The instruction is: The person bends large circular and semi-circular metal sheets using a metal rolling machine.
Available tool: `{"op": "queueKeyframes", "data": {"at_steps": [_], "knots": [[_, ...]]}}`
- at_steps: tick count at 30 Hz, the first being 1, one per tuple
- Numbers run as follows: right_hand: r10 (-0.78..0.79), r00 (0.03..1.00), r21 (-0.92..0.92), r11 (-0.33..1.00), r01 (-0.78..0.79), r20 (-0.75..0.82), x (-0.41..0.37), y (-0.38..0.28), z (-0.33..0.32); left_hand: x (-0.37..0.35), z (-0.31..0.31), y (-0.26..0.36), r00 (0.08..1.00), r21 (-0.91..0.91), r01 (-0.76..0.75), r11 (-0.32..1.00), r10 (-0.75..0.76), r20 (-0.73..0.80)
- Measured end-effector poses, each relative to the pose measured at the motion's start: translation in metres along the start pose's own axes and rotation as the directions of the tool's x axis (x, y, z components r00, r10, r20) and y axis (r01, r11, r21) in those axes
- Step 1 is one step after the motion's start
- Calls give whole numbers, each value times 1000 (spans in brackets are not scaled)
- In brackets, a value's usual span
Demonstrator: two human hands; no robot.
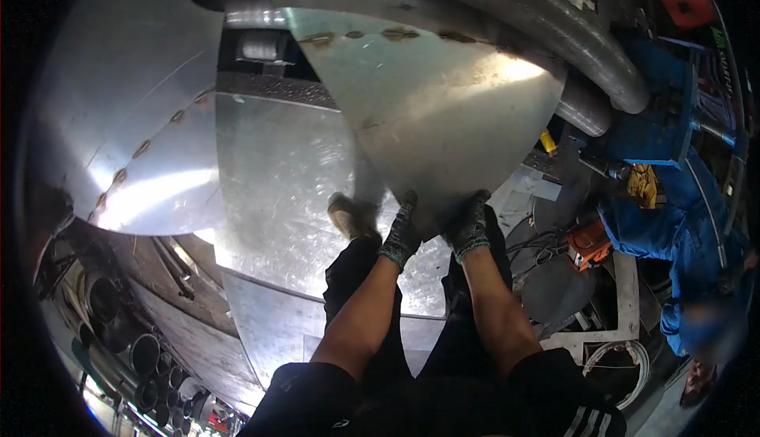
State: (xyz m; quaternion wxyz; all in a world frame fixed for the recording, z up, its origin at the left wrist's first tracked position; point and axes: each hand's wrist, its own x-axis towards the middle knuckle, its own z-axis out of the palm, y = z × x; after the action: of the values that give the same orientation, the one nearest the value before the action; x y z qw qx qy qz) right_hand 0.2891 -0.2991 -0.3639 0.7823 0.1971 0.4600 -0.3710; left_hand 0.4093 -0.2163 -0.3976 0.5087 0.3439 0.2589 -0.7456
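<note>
A curved steel plate (443,112) is held at its lower, rounded edge by both gloved hands. The left hand (401,231) is wrapped around that edge, with the fingers curled up onto the plate's face. The right hand (471,227) is clamped on the same edge just beside it.

The plate is hung in front of the person. Its top edge is joined by rusty tack welds (396,33) to a thick pipe (507,9). Below it a steel sheet (277,168) is laid, and a shoe (352,217) is planted on that sheet.

The plate is judged to be heavy, stiff and smooth enough to slip. Its cut edge is likely sharp, so it is best gripped at the rim with covered palms, spread wider for control. A person in blue (689,231) is crouched well apart to the right.
</note>
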Motion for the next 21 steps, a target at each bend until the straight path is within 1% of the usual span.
{"op": "queueKeyframes", "data": {"at_steps": [1,2,3,4,5,8,10,11,12,13,14,15,16,21], "knots": [[24,1000,-7,1000,-24,-8,2,-6,-1,4,3,-5,980,386,-154,909,91,177],[6,1000,-6,1000,-7,-18,-4,-7,0,0,25,0,918,733,-392,555,181,354],[4,998,-17,1000,-5,-56,-5,-9,1,-3,47,5,820,812,-558,171,261,509],[1,996,-22,1000,-3,-88,-3,-13,5,5,45,1,902,386,-377,842,239,360],[-18,996,-5,1000,17,-90,-1,-16,2,7,46,1,961,-316,13,949,75,265],[-9,999,26,1000,10,-50,3,-20,-1,6,48,-1,970,-307,56,950,20,240],[-28,992,-68,997,20,-123,-1,-23,2,8,49,-1,966,-285,62,956,14,259],[-35,991,-70,997,26,-130,3,-24,-4,9,49,-3,962,-260,58,964,16,273],[-31,986,-88,996,16,-165,10,-25,-13,9,51,-2,961,-15,-56,998,58,269],[-27,980,-105,994,6,-199,17,-25,-22,10,53,-2,959,232,-165,959,101,265],[-31,976,-119,993,5,-215,18,-26,-23,11,51,-2,977,63,-71,995,56,206],[-35,973,-128,992,6,-228,19,-28,-24,12,51,-2,988,-113,15,994,3,155],[-37,972,-137,991,5,-234,19,-29,-25,12,51,-3,988,-115,16,993,2,155],[-55,971,-180,984,13,-234,13,-33,-13,16,58,-3,951,-189,44,981,17,310]]}}
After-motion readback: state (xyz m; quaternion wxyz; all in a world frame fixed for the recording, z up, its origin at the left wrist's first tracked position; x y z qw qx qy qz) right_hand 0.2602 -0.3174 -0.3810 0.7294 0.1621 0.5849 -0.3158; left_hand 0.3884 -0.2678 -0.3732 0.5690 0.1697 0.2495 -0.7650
